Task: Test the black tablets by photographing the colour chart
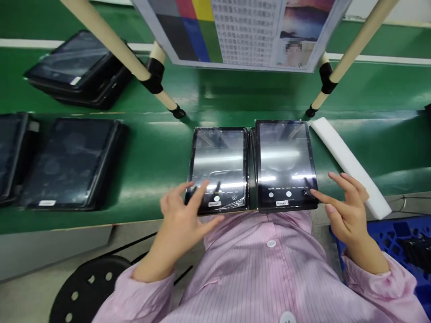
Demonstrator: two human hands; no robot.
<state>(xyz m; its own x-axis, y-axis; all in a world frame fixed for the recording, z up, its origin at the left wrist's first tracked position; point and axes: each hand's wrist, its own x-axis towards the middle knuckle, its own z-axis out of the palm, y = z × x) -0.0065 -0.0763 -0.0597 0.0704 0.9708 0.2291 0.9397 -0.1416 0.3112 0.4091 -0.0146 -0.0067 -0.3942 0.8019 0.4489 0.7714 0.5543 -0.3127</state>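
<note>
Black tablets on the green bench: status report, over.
Left hand open at left black tablet; right hand open at right black tablet. White foam strip beside it, not in the way.

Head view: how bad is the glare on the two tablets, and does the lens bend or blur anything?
Head view: bright glare bands cross the left tablet and the right tablet, washing out parts of both screens; wide-angle distortion bows the green workbench and splays the cream poles toward the frame corners; the left hand and right hand show no strong blur.
</note>
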